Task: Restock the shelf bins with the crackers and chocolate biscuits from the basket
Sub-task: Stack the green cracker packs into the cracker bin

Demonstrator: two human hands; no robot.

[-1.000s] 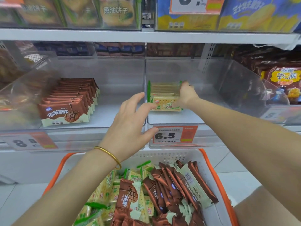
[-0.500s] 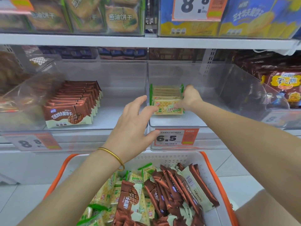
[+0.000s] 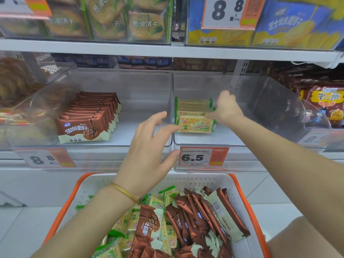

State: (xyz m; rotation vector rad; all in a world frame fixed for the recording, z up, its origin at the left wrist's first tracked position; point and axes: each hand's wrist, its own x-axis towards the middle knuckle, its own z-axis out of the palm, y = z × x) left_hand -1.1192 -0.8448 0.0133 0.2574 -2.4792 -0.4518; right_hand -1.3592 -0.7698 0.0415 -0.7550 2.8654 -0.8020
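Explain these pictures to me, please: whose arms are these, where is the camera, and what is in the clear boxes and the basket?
There is no machine here. These are a person's two bare hands, filmed by one wide-angle camera worn on the head, looking forward and down. That is the only view.

The left hand, with a gold bangle at the wrist, hovers open and holds nothing. The right hand reaches into the right bin and lies against a small stack of green cracker packets. Blur hides whether it holds one.

The left bin has a row of brown chocolate biscuits. Below stands the basket, with more of both kinds mixed together.
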